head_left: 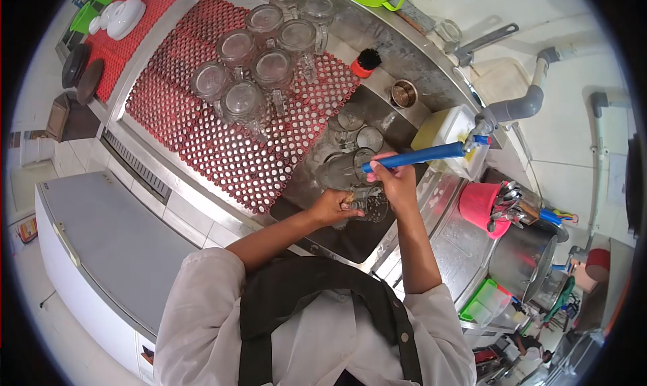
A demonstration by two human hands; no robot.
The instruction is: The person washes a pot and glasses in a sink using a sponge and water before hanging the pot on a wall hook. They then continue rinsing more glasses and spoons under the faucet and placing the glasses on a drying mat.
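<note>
Where the counter meets the sink, listed by descending size:

- Red openwork mat (pixel 216 150), bearing upturned glass mugs (pixel 242 100), presumably so that water drains through the holes.
- Steel sink (pixel 317 234), beside the mat, with more glassware inside.
- Blue hose (pixel 424 155), running from the tap (pixel 484 124) to the right hand (pixel 399 184). Thumb and fingers are closed around it near its free end, probably to steer the outlet. Long axis nearly crosswise; outlet toward the person's left (any water flow cannot be told).
- Large glass vessel (pixel 340 170), in the sink, just beyond the left hand (pixel 329 207).
- Clear glass mug (pixel 374 207), low over the sink, held at its left side by the left hand, fingers curled nearly shut, likely to keep it steady. Long axis roughly crosswise; which end is the mouth cannot be told.
- Black-bristled brush (pixel 366 62), with a red base, past the mat's corner.
</note>
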